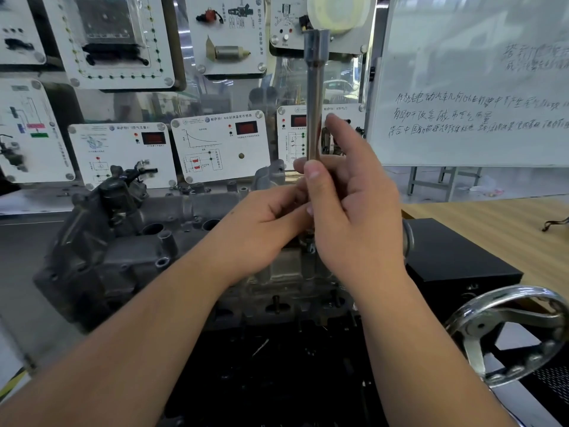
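Metal tube (314, 97) | right hand (354, 217) pinches | lower end hidden behind left hand (264, 229)

Stand (277, 365): black, in front of me, handwheel (508, 328) at right | carries: engine head (123, 257) | table (492, 217): wood, to my right | on it: cable (554, 224)

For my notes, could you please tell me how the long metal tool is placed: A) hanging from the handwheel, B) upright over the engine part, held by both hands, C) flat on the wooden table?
B: the metal tool stands upright above the engine part, the right hand and left hand gripping its lower end.
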### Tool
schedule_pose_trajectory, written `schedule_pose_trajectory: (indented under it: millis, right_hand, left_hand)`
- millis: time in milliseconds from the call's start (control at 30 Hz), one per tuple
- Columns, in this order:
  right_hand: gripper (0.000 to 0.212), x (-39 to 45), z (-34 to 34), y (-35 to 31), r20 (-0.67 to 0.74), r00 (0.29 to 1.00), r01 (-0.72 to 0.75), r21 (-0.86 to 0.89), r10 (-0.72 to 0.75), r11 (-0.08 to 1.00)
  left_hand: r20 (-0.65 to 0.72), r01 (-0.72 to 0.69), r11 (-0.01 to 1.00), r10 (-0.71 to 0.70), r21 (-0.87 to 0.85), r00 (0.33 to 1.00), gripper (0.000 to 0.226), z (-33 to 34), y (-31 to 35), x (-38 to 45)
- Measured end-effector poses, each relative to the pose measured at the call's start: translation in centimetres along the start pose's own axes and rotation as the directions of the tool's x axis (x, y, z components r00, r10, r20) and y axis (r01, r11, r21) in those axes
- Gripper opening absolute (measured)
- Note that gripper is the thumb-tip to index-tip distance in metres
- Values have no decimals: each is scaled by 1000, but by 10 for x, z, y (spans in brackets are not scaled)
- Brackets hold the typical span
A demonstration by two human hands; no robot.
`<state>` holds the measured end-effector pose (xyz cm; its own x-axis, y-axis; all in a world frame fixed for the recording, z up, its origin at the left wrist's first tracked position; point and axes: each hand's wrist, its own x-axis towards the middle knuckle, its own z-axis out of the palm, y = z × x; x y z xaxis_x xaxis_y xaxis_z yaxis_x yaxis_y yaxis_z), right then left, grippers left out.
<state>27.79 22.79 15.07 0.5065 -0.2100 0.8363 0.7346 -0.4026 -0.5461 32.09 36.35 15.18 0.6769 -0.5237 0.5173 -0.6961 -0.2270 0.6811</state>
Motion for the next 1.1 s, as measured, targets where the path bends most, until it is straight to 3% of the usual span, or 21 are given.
schedule_pose_trajectory:
  millis: [233, 400, 700, 833, 1100]
  right_hand:
    - [34, 0, 1, 0, -34, 999, 20, -3, -20, 1000]
    - [42, -1, 3, 3, 16, 1000, -3, 24, 3, 1000]
    - [29, 0, 5, 4, -35, 999, 34, -36, -35, 999]
    - [42, -1, 7, 6, -9, 1000, 11, 33, -10, 999]
    - [31, 0, 6, 7, -29, 998, 62, -31, -63, 998]
  left_hand:
    - [-31, -25, 1000, 25, 7, 999, 33, 2, 0, 1]
    - [-11, -5, 1000, 5, 0, 1000, 28, 0, -2, 0]
    - [-10, -44, 999, 44, 12, 999, 23, 2, -1, 2]
    - [-1, -11, 999, 11, -33, 1000, 28, 0, 0, 0]
    - [-23, -52, 995, 54, 82, 998, 25, 2, 0, 1]
